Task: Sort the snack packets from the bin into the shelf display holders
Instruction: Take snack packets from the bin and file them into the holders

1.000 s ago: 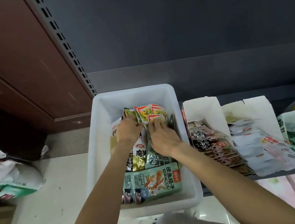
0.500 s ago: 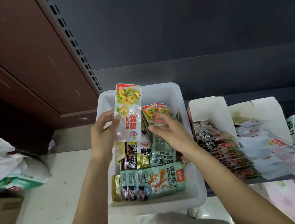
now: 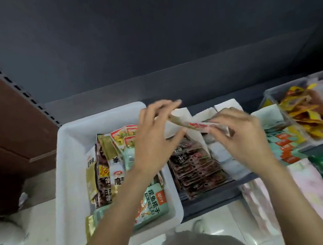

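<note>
Nearest the camera, both forearms reach forward over the white bin point(image 3: 65, 192), which sits on the floor at the left end of the shelf point(image 3: 211, 197) and holds a mixed load of packets point(image 3: 109, 173), some standing on edge, a pale green one lying flat at its near end. Above and just past the bin's right wall, the left hand point(image 3: 153, 145) and right hand point(image 3: 242, 136) share one packet point(image 3: 197, 125), seen almost edge-on with a red patch on it; its print is blurred. The left hand pinches one end between thumb and fingertips, remaining fingers loosely spread; the right hand pinches the other end, fingers curled round it. The packet hangs in the air over the row of holders, touching none of them. Directly beneath lie the dark-packet holder point(image 3: 185, 116) and, just beside it, the white-packet holder point(image 3: 226, 105); a teal-and-orange row point(image 3: 284, 144) and a clear tub point(image 3: 317, 141) of yellow packets stand further right. Judgement: the step in hand is transfer of a single packet from bin to holder, with placement not yet done. The next move calls for matching the packet to the right holder, then lowering it in line with the row. Many packets remain in the bin, so the task appears far from complete.
</note>
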Motion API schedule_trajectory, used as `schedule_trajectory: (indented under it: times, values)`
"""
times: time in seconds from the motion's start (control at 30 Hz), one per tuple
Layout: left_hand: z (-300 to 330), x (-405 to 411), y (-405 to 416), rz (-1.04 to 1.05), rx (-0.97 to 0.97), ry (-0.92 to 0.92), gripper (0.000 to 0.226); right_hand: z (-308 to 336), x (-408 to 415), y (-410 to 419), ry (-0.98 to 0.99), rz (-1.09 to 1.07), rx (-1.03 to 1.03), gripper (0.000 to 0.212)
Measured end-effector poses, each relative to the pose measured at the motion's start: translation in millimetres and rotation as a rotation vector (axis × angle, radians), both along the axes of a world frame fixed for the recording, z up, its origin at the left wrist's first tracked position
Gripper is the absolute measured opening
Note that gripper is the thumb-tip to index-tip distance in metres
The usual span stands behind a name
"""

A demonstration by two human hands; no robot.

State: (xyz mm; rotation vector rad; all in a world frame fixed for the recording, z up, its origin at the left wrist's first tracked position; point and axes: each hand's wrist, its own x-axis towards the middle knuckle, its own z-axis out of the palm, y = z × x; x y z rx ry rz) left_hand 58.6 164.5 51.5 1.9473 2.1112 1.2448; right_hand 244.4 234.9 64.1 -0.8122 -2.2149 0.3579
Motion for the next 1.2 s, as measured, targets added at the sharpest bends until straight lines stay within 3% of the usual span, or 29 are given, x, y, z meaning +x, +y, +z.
schedule_trajectory:
  times: [0.03,0.1,0.3,0.47,0.67,0.77,0.83,0.93,1.03,1.1,1.2]
  values:
    - [2,13,13,-0.096,0.061,0.123,0.035,4,20,6,-0.005,-0.042,0.044,0.014]
    - [1,40,41,-0.221,0.150,0.190,0.016,8,56,14,0.005,-0.187,0.124,0.014]
    - [-18,115,109,-0.350,0.054,0.082,0.007,-11,128,21,-0.019,-0.510,0.152,0.015]
    - [-50,130,115,-0.396,-0.070,0.321,0.006,-44,144,28,-0.107,-0.486,0.037,0.016]
    - [-78,121,106,-0.391,-0.173,0.531,0.018,-79,124,34,-0.335,-0.388,-0.007,0.041]
    - [-71,115,96,-0.384,-0.118,0.468,0.023,-87,114,37,-0.441,-0.314,0.000,0.051]
    - [-57,107,80,-0.352,-0.102,0.324,0.023,-84,111,34,-0.474,-0.279,-0.028,0.055]
    - [-35,81,48,-0.195,-0.087,0.016,0.024,-66,102,27,-0.303,-0.253,-0.067,0.040]
    - [-23,40,9,0.003,-0.032,-0.174,0.024,-35,78,16,-0.075,-0.244,-0.034,0.034]
    - [-22,7,-17,0.156,-0.029,-0.230,0.020,-18,49,7,0.008,-0.123,-0.045,0.032]
    - [-32,-42,-48,0.339,-0.221,-0.192,0.015,-9,-12,-12,-0.010,0.138,-0.133,0.032]
